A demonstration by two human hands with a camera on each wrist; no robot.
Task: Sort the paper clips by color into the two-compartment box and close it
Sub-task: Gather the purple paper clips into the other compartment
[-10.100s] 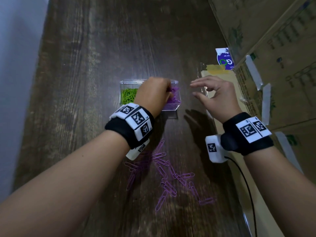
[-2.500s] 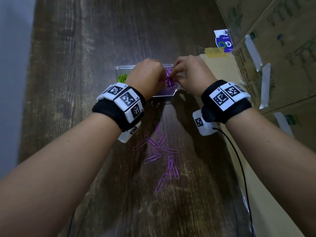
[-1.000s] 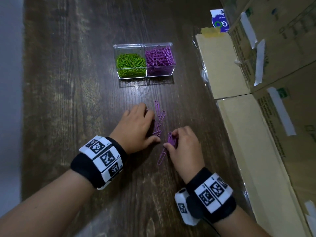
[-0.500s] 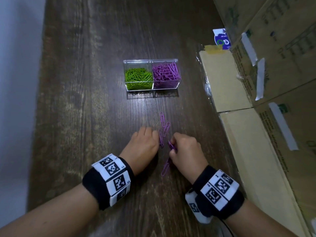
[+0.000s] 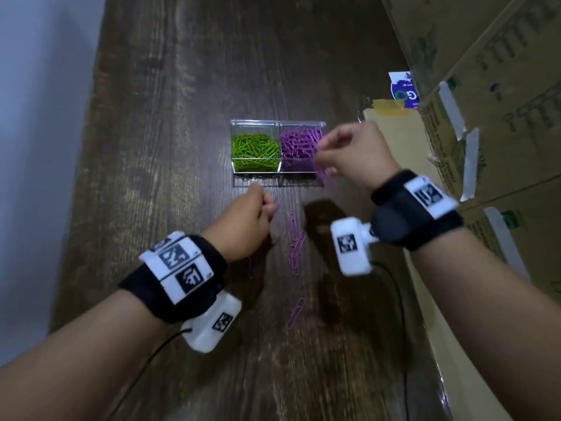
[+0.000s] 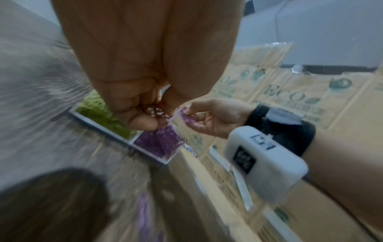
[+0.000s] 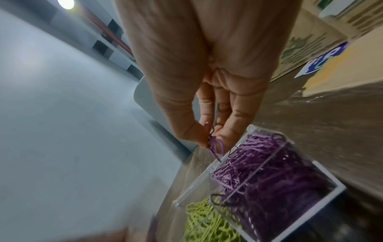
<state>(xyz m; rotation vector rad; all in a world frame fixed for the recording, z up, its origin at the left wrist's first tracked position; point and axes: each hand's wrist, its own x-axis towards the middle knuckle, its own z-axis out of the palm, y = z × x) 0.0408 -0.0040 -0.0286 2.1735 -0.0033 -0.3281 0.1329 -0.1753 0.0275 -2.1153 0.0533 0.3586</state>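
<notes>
A clear two-compartment box [image 5: 258, 122] stands open on the dark wooden table, green paper clips [image 5: 255, 147] in its left half and purple paper clips [image 5: 299, 141] in its right half. My right hand [image 5: 320, 154] hovers at the box's right edge, thumb and fingers pinching a small bunch of purple clips [image 7: 215, 144] that dangles beside the purple compartment [image 7: 269, 172]. My left hand [image 5: 268, 206] is just in front of the box, its fingers curled round more purple clips [image 6: 156, 113]. Several loose purple clips [image 5: 296, 243] lie on the table between my wrists.
Taped cardboard boxes [image 5: 491, 86] line the right side, with a flat cardboard sheet [image 5: 391, 138] lying along the table's right edge. A blue and white card [image 5: 405, 89] lies behind it. A pale wall [image 5: 45, 117] borders the table's left edge.
Both hands have lifted off the loose pile and moved forward to the box, each carrying purple clips. The right hand now reaches the purple compartment.
</notes>
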